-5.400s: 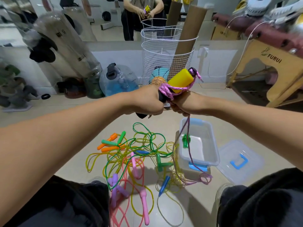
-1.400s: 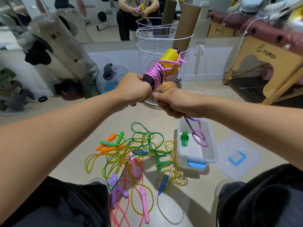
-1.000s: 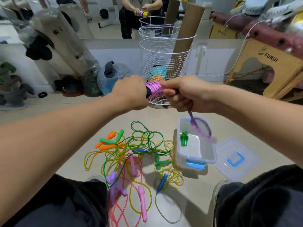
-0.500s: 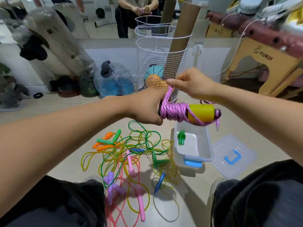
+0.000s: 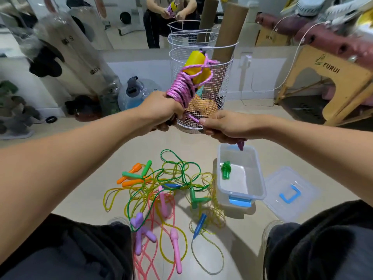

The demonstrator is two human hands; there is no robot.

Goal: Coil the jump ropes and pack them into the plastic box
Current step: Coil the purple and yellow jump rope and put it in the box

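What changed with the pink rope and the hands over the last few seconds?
The loose tail that trailed to the floor is now wound onto the yellow handle, which tilts up again. The right hand pulls the last short end taut; the left hand keeps its grip. The plastic box and floor ropes stayed put.

My left hand grips the yellow handles, wound in pink rope and tilted up. My right hand beside it pinches the rope's end taut. The box sits below my right hand, the loose ropes below my left.
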